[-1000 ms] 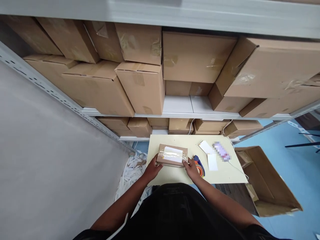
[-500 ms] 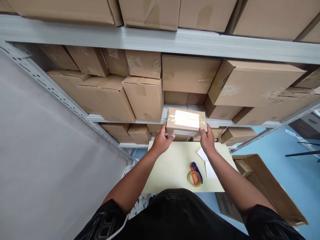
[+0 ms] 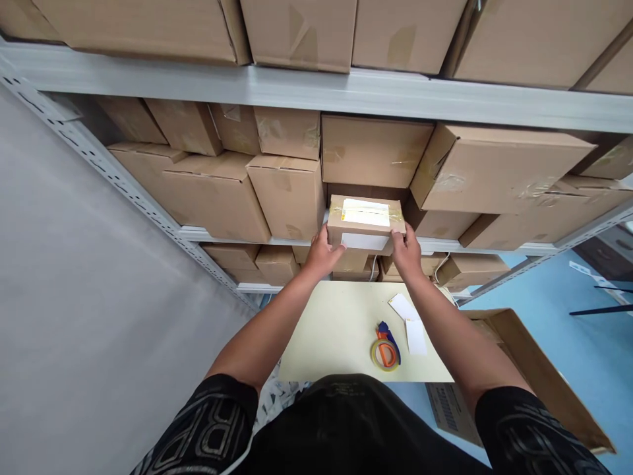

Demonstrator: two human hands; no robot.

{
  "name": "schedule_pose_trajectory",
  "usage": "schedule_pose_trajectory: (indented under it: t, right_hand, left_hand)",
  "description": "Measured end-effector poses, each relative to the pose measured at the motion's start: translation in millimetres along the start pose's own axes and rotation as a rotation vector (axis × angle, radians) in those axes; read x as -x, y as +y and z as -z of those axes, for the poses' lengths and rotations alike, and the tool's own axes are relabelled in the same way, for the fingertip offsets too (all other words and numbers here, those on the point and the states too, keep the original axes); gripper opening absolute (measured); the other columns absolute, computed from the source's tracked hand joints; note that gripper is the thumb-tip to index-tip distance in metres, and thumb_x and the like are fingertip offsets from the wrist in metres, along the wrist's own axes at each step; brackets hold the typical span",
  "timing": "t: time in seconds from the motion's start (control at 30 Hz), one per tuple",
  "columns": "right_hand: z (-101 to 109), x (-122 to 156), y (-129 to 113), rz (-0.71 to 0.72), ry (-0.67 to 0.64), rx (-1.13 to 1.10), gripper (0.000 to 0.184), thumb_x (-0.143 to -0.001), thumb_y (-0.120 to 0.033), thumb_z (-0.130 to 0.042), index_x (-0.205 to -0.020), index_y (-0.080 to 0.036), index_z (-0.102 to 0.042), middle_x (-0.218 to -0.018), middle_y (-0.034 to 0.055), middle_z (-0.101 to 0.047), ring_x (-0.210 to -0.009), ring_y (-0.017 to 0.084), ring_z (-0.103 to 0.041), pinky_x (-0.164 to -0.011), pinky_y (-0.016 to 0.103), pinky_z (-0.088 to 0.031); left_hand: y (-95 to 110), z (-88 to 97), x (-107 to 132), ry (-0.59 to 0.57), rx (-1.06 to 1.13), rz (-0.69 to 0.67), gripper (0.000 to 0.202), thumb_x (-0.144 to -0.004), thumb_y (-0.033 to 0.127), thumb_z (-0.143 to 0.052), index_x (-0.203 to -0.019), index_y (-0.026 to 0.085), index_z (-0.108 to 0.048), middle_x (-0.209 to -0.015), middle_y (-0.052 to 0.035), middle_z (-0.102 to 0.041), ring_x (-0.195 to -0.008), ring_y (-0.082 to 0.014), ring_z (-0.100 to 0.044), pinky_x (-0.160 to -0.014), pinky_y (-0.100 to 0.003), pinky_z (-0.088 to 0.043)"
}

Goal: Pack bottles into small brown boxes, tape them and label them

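Note:
A small taped cardboard box [image 3: 364,221] with a white label on top is held between both hands at the edge of the middle shelf [image 3: 212,232]. My left hand [image 3: 324,254] grips its left end and my right hand [image 3: 406,254] grips its right end. The box sits in the gap between larger cartons, in front of a box further back. Below my arms is a pale yellow table [image 3: 341,330].
A tape dispenser [image 3: 386,348] and two white slips [image 3: 409,323] lie on the table. Large cartons [image 3: 212,194] fill the shelf on both sides of the gap, and more sit on the shelf above [image 3: 297,89]. An open carton [image 3: 539,376] stands on the blue floor at right.
Both hands lifted the small box off the table and carried it forward and up to the middle shelf's gap. The view tilted upward.

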State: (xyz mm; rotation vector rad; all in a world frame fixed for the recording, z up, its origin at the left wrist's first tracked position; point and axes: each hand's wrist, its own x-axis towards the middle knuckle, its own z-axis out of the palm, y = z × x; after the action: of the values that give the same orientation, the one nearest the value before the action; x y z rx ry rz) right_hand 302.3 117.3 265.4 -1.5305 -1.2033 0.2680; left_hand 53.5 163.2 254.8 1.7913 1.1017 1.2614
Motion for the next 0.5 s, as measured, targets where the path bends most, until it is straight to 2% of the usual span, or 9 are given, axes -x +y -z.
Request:
schedule_pose_trajectory:
  t: [0.07,0.13,0.2,0.3,0.4,0.5]
  right_hand:
    - [11.3,36.3,3.2,-0.026,-0.013,0.031,0.059,-0.096,-0.061,-0.048,-0.139,-0.022,-0.056,-0.124,0.0115,-0.07,-0.108,0.03,-0.064,-0.095,0.042,-0.048]
    - [18.3,82.7,14.6,-0.114,-0.073,0.078,0.059,-0.094,-0.059,-0.051,-0.139,-0.022,-0.055,-0.119,0.0113,-0.071,-0.1,0.029,-0.065,-0.089,0.041,-0.049]
    - [17.6,133.1,34.0,-0.256,-0.197,0.115,0.057,-0.092,-0.058,-0.053,-0.137,-0.022,-0.055,-0.114,0.0101,-0.072,-0.093,0.028,-0.066,-0.083,0.038,-0.05]
    - [2.7,199.2,72.1,-0.478,-0.411,0.162,0.051,-0.09,-0.055,-0.053,-0.131,-0.024,-0.057,-0.103,0.006,-0.074,-0.085,0.027,-0.068,-0.078,0.036,-0.05]
    - [-16.9,238.0,108.1,-0.588,-0.558,0.215,0.049,-0.088,-0.049,-0.054,-0.129,-0.023,-0.056,-0.09,0.0047,-0.072,-0.082,0.027,-0.069,-0.076,0.036,-0.051]
    - [-30.0,251.6,130.1,-0.604,-0.626,0.208,0.049,-0.087,-0.047,-0.056,-0.129,-0.024,-0.055,-0.084,0.0039,-0.071,-0.082,0.029,-0.07,-0.074,0.037,-0.051]
  left_hand:
    - [-2.4,6.7,34.9,-0.015,-0.012,0.048,0.067,-0.088,0.035,-0.07,-0.149,0.022,-0.044,-0.136,-0.0141,-0.058,-0.121,-0.0286,-0.059,-0.093,-0.041,-0.055]
    - [-14.8,12.4,78.1,-0.042,-0.011,0.093,0.061,-0.091,0.04,-0.066,-0.145,0.021,-0.046,-0.134,-0.014,-0.059,-0.117,-0.0274,-0.06,-0.092,-0.039,-0.054]
    - [-36.8,14.8,123.9,-0.074,-0.025,0.203,0.047,-0.095,0.044,-0.059,-0.134,0.019,-0.051,-0.128,-0.0133,-0.061,-0.114,-0.0262,-0.061,-0.094,-0.039,-0.052]
    - [-79.3,11.7,183.6,-0.1,-0.102,0.479,0.036,-0.096,0.048,-0.052,-0.117,0.019,-0.053,-0.116,-0.0112,-0.065,-0.102,-0.0254,-0.064,-0.092,-0.04,-0.05]
    - [-117.0,6.1,221.0,-0.165,-0.144,0.672,0.032,-0.096,0.049,-0.049,-0.11,0.021,-0.051,-0.11,-0.0096,-0.067,-0.094,-0.0255,-0.066,-0.088,-0.041,-0.05]
    - [-140.0,4.2,236.4,-0.208,-0.144,0.737,0.029,-0.095,0.046,-0.05,-0.111,0.021,-0.05,-0.111,-0.0099,-0.068,-0.097,-0.0261,-0.067,-0.09,-0.04,-0.05]
